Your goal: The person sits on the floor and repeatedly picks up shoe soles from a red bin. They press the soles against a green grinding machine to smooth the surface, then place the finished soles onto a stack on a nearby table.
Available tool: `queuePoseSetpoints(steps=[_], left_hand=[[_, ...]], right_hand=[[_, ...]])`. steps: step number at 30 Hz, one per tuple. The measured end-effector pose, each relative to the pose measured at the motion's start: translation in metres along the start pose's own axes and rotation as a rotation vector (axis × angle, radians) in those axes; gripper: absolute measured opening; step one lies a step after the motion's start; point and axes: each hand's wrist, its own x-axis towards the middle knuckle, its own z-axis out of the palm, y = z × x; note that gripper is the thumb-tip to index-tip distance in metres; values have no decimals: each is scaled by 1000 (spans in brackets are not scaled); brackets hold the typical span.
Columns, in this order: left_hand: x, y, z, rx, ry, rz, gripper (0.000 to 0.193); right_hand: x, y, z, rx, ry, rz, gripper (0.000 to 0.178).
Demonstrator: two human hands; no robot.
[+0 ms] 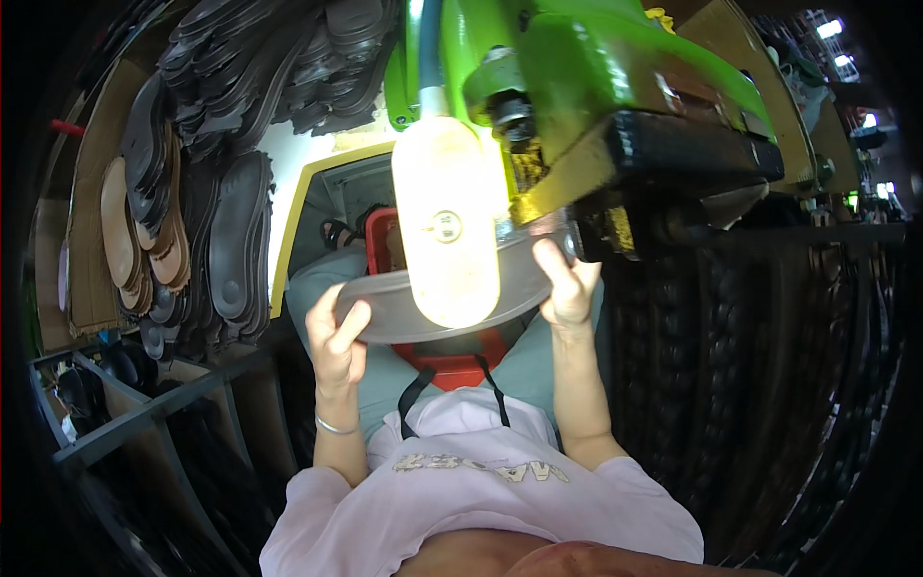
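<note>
A long dark grey shoe sole [383, 313] bends in a shallow arc in front of me. My left hand [336, 338] grips its left end, thumb on top and fingers curled round. At its other end my right hand [569, 287] is closed on it with the thumb raised along the edge, close to the dark working head of a green machine [577, 62]. A glowing oval lamp [447, 183] hangs over the middle of the sole and hides part of it. Whether the sole touches the machine's working part I cannot tell.
Stacks of dark grey soles [240, 231] and tan soles [117, 226] lie at the left beside a cardboard box [96, 250]. Below them stands a metal-framed rack [144, 423]. A red bin [380, 236] sits beneath the yellow-edged opening [293, 216]. Rows of dark items [673, 356] fill the right.
</note>
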Motion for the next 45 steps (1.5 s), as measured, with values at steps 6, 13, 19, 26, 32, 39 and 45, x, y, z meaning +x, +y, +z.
queuePoseSetpoints(steps=[6,13,19,26,32,39,45], left_hand=[[-34,-47,-26,56,-289,-340,27],[25,-50,104,607,-303,207,26],[30,-59,122,770,-250,374,17],[14,-87,96,628,-110,301,23],[15,-56,86,378,-179,250,34],[17,-32,52,378,-333,204,38],[4,-1,27,118,-143,113,32]], right_hand=[[10,-4,12,-307,-256,-134,54],[9,-12,12,-325,-77,-51,35],[-107,-9,-47,-420,-212,344,39],[-141,-47,-101,-213,110,424,29],[-50,-86,-90,-374,106,156,36],[33,-77,-70,-226,-117,167,34],[28,-44,-46,-148,-286,255,33]])
